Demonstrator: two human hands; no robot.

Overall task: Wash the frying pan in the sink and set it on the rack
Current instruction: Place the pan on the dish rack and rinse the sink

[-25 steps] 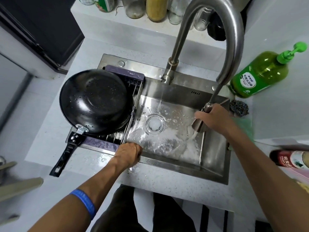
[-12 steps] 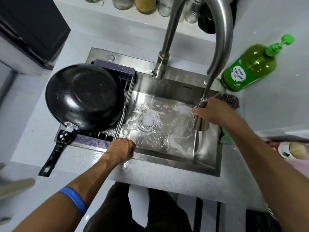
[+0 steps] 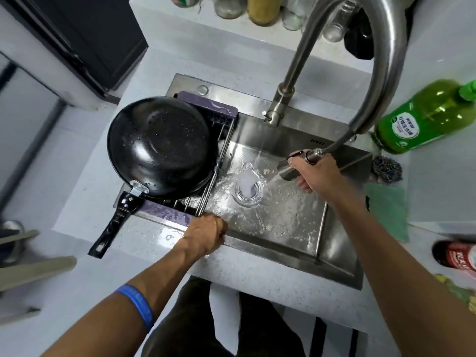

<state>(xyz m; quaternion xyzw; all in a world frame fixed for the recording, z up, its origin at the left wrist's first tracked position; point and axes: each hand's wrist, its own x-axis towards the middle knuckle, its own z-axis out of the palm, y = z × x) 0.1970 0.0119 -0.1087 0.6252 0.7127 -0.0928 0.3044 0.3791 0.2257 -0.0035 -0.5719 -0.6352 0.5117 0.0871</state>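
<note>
The black frying pan (image 3: 159, 148) lies upside down on the purple-ended wire rack (image 3: 219, 114) over the left part of the steel sink (image 3: 334, 258), its handle (image 3: 113, 225) sticking out toward the front left. My right hand (image 3: 313, 173) grips the pull-out spray head (image 3: 287, 168) of the tap (image 3: 386, 57) and water streams onto the drain (image 3: 248, 193). My left hand (image 3: 206, 235) grips the sink's front edge beside the rack, fingers curled over the rim.
A green soap bottle (image 3: 422, 117) lies at the back right, with a steel scourer (image 3: 386, 168) and a green cloth (image 3: 389, 210) beside the sink. Jars (image 3: 260, 9) stand on the back ledge. A red bottle (image 3: 456, 256) lies at the right edge.
My right hand has swung the spray head leftward, so the stream now falls on the drain instead of the sink's right part. The pan and my left hand have stayed put.
</note>
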